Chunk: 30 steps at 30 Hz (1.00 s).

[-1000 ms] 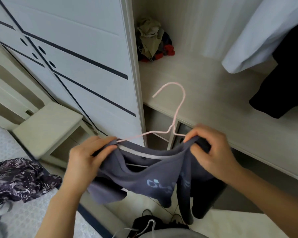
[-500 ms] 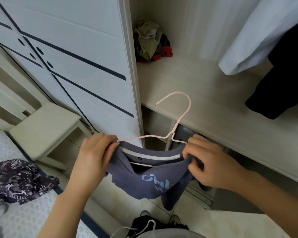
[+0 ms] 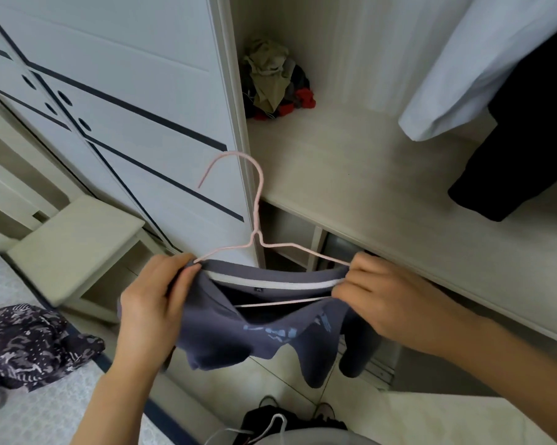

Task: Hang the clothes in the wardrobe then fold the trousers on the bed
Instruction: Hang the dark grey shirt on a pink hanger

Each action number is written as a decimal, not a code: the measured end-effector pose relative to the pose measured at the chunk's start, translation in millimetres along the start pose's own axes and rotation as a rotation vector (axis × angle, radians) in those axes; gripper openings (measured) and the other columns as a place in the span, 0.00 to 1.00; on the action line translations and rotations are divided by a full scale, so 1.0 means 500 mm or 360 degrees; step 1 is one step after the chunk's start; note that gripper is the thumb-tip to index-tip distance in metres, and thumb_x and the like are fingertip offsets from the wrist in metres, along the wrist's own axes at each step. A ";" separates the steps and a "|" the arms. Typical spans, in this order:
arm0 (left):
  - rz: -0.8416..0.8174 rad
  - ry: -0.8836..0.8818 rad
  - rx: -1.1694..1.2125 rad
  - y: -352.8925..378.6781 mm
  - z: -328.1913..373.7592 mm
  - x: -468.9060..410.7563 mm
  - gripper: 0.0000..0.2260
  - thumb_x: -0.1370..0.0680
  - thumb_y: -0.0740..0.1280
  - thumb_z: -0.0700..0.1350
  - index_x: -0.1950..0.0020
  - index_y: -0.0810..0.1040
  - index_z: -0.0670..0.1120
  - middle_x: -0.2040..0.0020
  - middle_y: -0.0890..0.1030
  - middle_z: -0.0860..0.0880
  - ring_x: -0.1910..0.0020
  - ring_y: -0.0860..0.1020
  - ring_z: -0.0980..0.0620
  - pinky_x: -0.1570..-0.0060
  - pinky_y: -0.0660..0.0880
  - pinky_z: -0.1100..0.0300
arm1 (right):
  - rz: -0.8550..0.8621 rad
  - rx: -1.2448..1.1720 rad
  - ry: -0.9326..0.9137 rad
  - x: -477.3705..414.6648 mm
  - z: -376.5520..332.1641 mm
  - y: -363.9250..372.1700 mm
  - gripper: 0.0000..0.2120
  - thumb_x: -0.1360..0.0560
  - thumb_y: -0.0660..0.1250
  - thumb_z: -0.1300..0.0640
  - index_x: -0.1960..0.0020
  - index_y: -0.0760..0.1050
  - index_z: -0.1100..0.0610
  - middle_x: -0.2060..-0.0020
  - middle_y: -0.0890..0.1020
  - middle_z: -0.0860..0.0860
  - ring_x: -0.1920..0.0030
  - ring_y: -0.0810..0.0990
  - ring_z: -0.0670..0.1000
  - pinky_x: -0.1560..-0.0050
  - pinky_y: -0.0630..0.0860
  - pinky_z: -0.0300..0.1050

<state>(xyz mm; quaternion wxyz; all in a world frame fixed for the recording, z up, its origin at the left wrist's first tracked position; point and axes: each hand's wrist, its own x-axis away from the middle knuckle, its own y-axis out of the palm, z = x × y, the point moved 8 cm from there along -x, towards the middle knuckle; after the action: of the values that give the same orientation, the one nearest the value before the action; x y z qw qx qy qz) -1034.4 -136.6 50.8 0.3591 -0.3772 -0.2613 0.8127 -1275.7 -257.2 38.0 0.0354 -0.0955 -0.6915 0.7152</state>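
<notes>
Left hand [image 3: 152, 303] and right hand [image 3: 383, 303] each pinch the collar of the grey T-shirt [image 3: 225, 332] at 6 o'clock, now stretched wider over the pink wire hanger [image 3: 257, 220]. Nearly seated; next it likely goes into the wardrobe [image 3: 351, 175] at 2 o'clock.

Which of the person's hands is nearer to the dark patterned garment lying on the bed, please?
Left. The left hand grips the grey shirt just right of the patterned garment; the right hand holds the shirt's far side.

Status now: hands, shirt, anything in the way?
Left hand, right hand grip grey shirt collar. Pink hanger inside, not yet hung. White garment hangs at right.
</notes>
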 end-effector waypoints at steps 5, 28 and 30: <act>0.0073 0.0059 0.0027 -0.021 0.011 -0.005 0.07 0.21 0.64 0.41 0.47 0.81 0.41 0.55 0.78 0.49 0.51 0.74 0.65 0.47 0.65 0.76 | 0.0403 -0.0181 0.0110 0.015 0.010 -0.037 0.12 0.29 0.66 0.63 0.47 0.80 0.58 0.48 0.78 0.50 0.44 0.74 0.51 0.43 0.75 0.42; -0.0028 0.0114 0.0191 -0.028 0.024 -0.037 0.07 0.22 0.67 0.47 0.50 0.83 0.46 0.57 0.78 0.60 0.55 0.77 0.60 0.51 0.69 0.72 | 0.0702 -0.1183 0.0779 -0.023 0.061 -0.016 0.17 0.21 0.53 0.46 0.62 0.69 0.55 0.72 0.72 0.51 0.71 0.72 0.48 0.68 0.69 0.39; -0.0102 -0.0015 0.0269 -0.033 -0.001 -0.036 0.06 0.24 0.68 0.51 0.52 0.82 0.52 0.56 0.81 0.59 0.54 0.79 0.60 0.51 0.70 0.72 | 0.0781 -0.1314 0.0925 -0.003 0.082 -0.013 0.20 0.21 0.52 0.43 0.64 0.67 0.55 0.72 0.70 0.53 0.71 0.69 0.48 0.68 0.66 0.38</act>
<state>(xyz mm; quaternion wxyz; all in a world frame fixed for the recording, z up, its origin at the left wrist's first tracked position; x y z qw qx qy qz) -1019.4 -140.3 69.8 0.4142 -0.3331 -0.2054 0.8218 -1282.7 -297.4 45.7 0.0167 -0.4528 -0.8333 0.3168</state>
